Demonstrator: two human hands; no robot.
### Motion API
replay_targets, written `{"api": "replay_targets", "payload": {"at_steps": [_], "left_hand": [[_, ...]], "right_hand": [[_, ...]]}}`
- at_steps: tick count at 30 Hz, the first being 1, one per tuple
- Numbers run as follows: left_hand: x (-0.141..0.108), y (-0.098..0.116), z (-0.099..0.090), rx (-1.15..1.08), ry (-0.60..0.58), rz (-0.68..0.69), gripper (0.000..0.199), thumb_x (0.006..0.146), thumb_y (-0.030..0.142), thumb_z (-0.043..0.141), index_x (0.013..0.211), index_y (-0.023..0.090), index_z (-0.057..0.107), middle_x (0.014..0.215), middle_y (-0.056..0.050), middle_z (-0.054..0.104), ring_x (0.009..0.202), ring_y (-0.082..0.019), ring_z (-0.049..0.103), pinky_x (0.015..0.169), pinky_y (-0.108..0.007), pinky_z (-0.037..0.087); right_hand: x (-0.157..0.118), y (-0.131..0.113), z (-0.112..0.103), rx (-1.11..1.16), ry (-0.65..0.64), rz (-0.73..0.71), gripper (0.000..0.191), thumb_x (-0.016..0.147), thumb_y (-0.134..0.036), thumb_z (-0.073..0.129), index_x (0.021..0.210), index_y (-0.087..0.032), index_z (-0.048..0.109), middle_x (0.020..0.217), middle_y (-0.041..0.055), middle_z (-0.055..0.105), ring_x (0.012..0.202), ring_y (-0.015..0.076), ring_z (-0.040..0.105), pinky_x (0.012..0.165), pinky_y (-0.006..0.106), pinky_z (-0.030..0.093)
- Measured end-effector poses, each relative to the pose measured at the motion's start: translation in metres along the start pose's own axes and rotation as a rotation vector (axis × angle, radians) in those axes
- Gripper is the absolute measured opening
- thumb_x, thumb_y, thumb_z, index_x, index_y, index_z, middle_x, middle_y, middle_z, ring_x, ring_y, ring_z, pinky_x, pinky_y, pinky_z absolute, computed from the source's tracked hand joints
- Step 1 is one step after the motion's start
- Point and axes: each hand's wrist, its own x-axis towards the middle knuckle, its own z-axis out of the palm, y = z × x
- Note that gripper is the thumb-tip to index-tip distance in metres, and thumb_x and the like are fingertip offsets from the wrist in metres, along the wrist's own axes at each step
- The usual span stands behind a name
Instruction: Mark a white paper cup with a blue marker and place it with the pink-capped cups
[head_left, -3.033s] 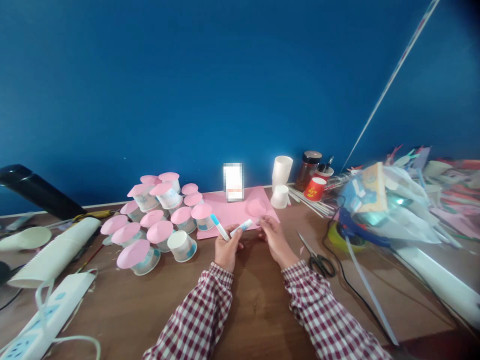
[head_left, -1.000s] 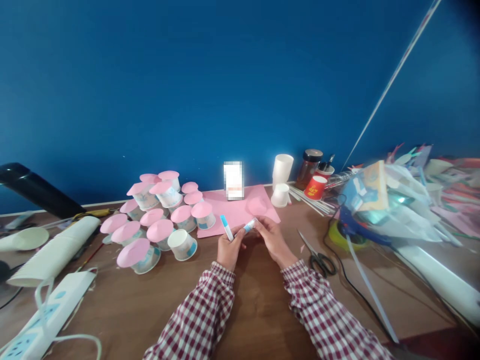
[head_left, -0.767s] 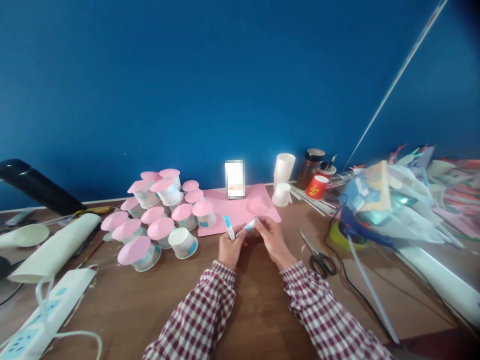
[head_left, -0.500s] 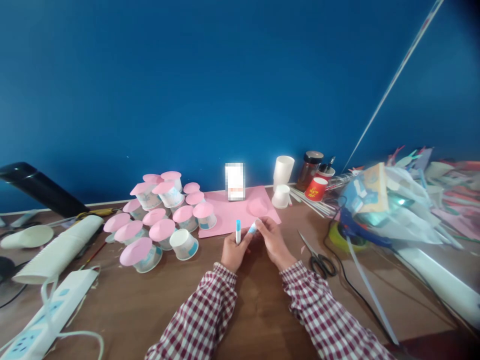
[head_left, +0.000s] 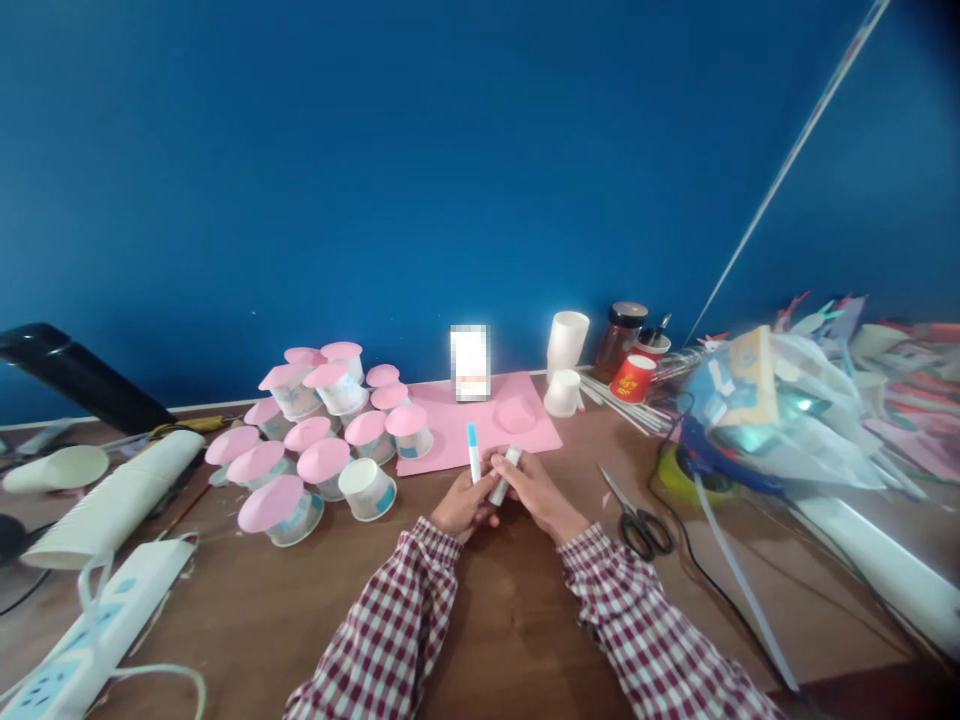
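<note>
My left hand (head_left: pixel 463 503) is closed around a slim white marker-like stick with a blue end (head_left: pixel 474 452), which stands nearly upright from its grip. In my right hand (head_left: pixel 538 490) is a short white tube (head_left: pixel 505 476), tilted and pinched by the fingers. The hands touch or nearly touch, and the left fingertips reach beneath the tube. Just beyond them lies a pink sheet (head_left: pixel 442 440) with a pink paper disc (head_left: pixel 514 412) on it. To the left, an uncovered white paper cup (head_left: pixel 367 490) stands beside several cups topped with pink cones (head_left: pixel 324 460).
Black-handled scissors (head_left: pixel 643 530) lie right of my hands. Behind them stand a stack of white cups (head_left: pixel 567 345), a red cup (head_left: pixel 632 378) and a dark jar (head_left: pixel 621 335). A power strip (head_left: pixel 105 620) lies front left; plastic bags (head_left: pixel 795 400) pile up at right.
The white tube has turned between my hands, now showing a plain white side instead of a blue-marked one. My left hand has shifted slightly left and nearer; the blue-ended stick leans a little more.
</note>
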Motion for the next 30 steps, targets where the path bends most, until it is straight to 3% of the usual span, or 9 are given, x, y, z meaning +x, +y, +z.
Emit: {"api": "replay_targets", "payload": {"at_steps": [4,8,11,15,19,23,26,30], "left_hand": [[0.000,-0.002,0.001,-0.125,-0.077,-0.012,0.037,0.077,0.043,0.055,0.103,0.017,0.048,0.067,0.005,0.052,0.033,0.000,0.027,0.037,-0.018,0.042],[0.002,-0.007,0.003,-0.153,-0.044,0.028,0.034,0.083,0.046,0.045,0.098,0.016,0.049,0.073,0.002,0.054,0.036,-0.001,0.032,0.042,-0.021,0.045],[0.004,-0.012,0.003,-0.131,-0.044,0.055,0.033,0.081,0.046,0.051,0.090,0.015,0.050,0.065,0.004,0.049,0.040,-0.002,0.036,0.045,-0.022,0.046],[0.007,-0.016,0.003,-0.073,-0.022,0.023,0.038,0.076,0.049,0.057,0.091,0.015,0.050,0.067,0.003,0.053,0.049,-0.006,0.048,0.056,-0.027,0.050],[0.007,-0.015,0.003,0.212,-0.035,0.185,0.041,0.074,0.039,0.062,0.106,0.015,0.051,0.095,-0.005,0.061,0.086,-0.017,0.059,0.082,-0.035,0.048],[0.005,-0.014,0.005,0.619,0.124,0.390,0.044,0.075,0.027,0.059,0.115,0.014,0.047,0.115,-0.011,0.056,0.108,-0.024,0.053,0.096,-0.040,0.040],[0.001,-0.017,0.008,0.796,0.200,0.486,0.056,0.072,0.022,0.060,0.122,0.015,0.037,0.120,-0.014,0.052,0.108,-0.023,0.054,0.093,-0.039,0.042],[0.000,-0.020,0.007,0.884,0.334,0.560,0.053,0.073,0.023,0.060,0.119,0.017,0.035,0.111,-0.012,0.056,0.097,-0.022,0.059,0.083,-0.036,0.047]], "right_hand": [[-0.001,-0.005,-0.001,-0.009,0.062,-0.084,0.033,0.075,-0.047,0.059,0.091,-0.018,0.066,0.080,0.0029,0.067,0.074,0.0169,0.062,0.067,0.028,0.047],[-0.002,-0.007,-0.003,0.002,0.114,-0.107,0.034,0.076,-0.046,0.058,0.094,-0.018,0.066,0.084,0.0041,0.068,0.077,0.0183,0.063,0.071,0.030,0.049],[-0.004,-0.006,-0.001,-0.020,0.054,-0.052,0.041,0.076,-0.048,0.057,0.103,-0.018,0.063,0.078,0.0033,0.068,0.061,0.0157,0.062,0.056,0.028,0.049],[-0.005,-0.002,0.001,-0.056,-0.005,0.003,0.045,0.079,-0.051,0.053,0.110,-0.018,0.058,0.065,-0.0015,0.061,0.038,0.0084,0.048,0.036,0.020,0.037],[-0.003,0.002,-0.001,-0.075,0.115,-0.106,0.037,0.077,-0.048,0.057,0.095,-0.016,0.063,0.065,-0.0016,0.058,0.052,0.0083,0.050,0.047,0.019,0.040],[0.000,0.004,0.002,-0.004,0.110,-0.087,0.037,0.077,-0.050,0.057,0.091,-0.016,0.062,0.070,0.0008,0.060,0.060,0.0118,0.054,0.055,0.023,0.043],[0.000,0.006,0.004,-0.009,0.119,-0.093,0.036,0.078,-0.051,0.054,0.089,-0.017,0.060,0.070,0.0008,0.060,0.061,0.0126,0.054,0.058,0.024,0.044],[0.001,0.008,0.006,-0.215,0.199,-0.227,0.030,0.079,-0.047,0.056,0.084,-0.017,0.056,0.070,-0.0005,0.056,0.063,0.0129,0.052,0.059,0.025,0.043]]}}
